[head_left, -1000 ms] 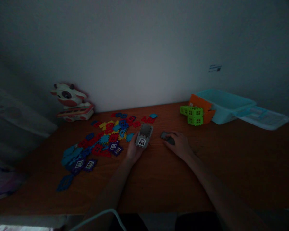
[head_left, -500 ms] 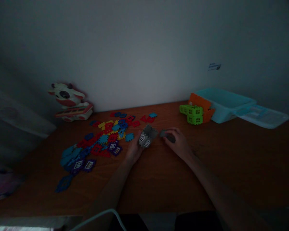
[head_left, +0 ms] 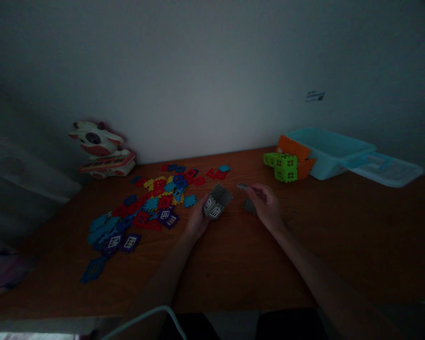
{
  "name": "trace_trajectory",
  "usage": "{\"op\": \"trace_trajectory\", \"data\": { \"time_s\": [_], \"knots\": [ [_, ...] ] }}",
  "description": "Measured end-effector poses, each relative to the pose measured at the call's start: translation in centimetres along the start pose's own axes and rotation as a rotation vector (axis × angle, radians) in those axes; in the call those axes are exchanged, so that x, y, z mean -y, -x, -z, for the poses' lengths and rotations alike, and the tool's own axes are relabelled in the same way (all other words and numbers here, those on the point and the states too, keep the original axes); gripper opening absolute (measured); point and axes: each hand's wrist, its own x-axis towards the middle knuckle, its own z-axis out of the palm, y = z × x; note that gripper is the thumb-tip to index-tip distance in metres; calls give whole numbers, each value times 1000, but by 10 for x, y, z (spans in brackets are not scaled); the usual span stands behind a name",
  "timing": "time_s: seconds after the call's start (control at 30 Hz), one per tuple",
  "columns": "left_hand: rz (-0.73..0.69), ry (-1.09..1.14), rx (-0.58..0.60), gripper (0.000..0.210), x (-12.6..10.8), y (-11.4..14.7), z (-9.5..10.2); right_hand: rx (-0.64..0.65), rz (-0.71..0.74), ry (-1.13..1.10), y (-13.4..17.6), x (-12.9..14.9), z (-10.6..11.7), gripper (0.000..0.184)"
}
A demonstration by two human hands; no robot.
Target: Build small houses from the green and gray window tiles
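My left hand (head_left: pixel 197 218) is closed around a grey box of interlocking building tiles (head_left: pixel 217 202). White window frames show on two of its sides, and its top is open. To its right, my right hand (head_left: pixel 265 204) pinches a small grey building tile (head_left: pixel 242 186) between thumb and fingers, apart from the box. Another grey tile (head_left: pixel 249 206) lies on the table, partly hidden by my right hand.
Loose red, blue, yellow and purple tiles (head_left: pixel 165 202) spread over the left of the wooden table (head_left: pixel 230 264). Behind them stands a cow toy (head_left: pixel 98 146). A green tile structure (head_left: pixel 286 168), orange panels (head_left: pixel 293 148) and a light-blue bin (head_left: pixel 335 148) with its lid (head_left: pixel 393 170) stand at the right.
My right hand has raised a grey tile off the table, leaving another one below it. The grey box in my left hand has turned slightly, staying in nearly the same place.
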Motion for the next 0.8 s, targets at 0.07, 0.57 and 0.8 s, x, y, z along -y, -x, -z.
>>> {"op": "trace_trajectory", "data": {
  "time_s": [0.07,0.57,0.8],
  "knots": [
    [-25,-51,32,18,2,0,2,-20,-110,-97,-2,1,0,46],
    [-115,-190,23,36,3,8,-3,-77,-349,-511,-12,-2,9,49],
    [-185,-235,14,40,11,4,2,129,-352,-484,-3,13,1,40]
  ]
}}
